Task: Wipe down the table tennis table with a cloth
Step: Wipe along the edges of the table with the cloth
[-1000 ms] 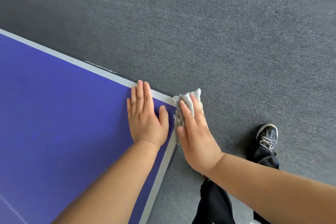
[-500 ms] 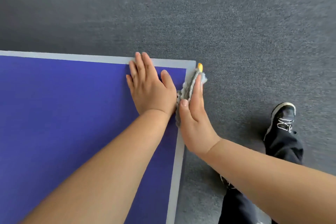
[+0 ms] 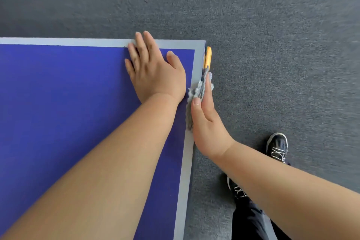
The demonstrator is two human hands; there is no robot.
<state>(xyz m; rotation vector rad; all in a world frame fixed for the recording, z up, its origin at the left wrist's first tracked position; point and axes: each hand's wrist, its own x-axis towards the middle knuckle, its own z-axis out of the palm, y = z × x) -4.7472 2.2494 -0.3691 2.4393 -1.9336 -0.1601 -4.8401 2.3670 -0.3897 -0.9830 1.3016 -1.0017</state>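
As left hand (image 3: 155, 73) rests on table (image 3: 58, 107), right hand (image 3: 208, 124) presses cloth (image 3: 197, 92).

Floor: grey carpet (image 3: 272, 45), short pile, finely speckled, uniform in colour. It fills the view beyond the far edge and the right edge of the surface (image 3: 58, 103). Light is even and diffuse. The carpet reads darker just beyond the far edge toward the left and paler toward the far right. The rightmost part is blurred.
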